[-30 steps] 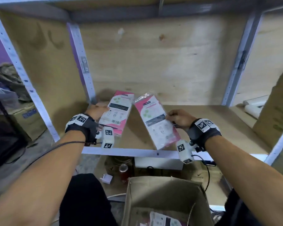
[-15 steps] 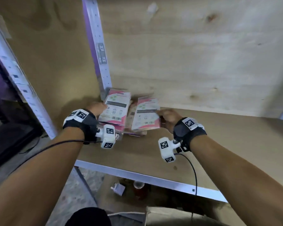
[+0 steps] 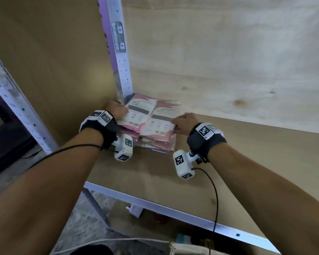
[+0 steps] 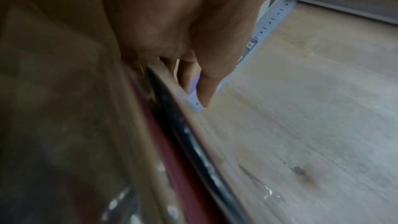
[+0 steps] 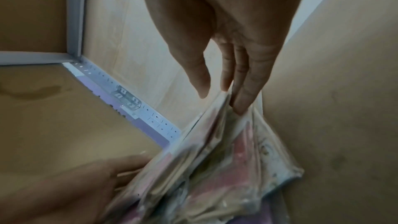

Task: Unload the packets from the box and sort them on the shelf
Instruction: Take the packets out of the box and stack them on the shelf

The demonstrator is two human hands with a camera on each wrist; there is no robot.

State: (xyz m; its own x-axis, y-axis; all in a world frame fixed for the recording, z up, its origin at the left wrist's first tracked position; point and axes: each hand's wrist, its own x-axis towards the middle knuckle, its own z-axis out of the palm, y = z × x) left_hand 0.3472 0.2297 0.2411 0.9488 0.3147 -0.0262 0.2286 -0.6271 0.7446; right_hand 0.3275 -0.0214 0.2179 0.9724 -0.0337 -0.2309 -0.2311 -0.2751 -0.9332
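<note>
Pink-and-white packets (image 3: 151, 126) lie stacked in the far left corner of the shelf (image 3: 247, 153), against the metal upright (image 3: 121, 67). My left hand (image 3: 116, 110) grasps the top left packet; my right hand (image 3: 185, 121) rests extended fingers (image 5: 247, 81) on the stack's right edge.

I am seeing soft, even indoor light in the head view, brightest on the pale back panel (image 3: 228, 52) and dimmer toward the left edge, where straight uprights are bending with the wide lens. My forearms are smearing near the bottom corners. The left wrist view is looking dim and heavily blurred across its left half. The right wrist view is showing glare on the packets (image 5: 226, 168) and soft focus below.
</note>
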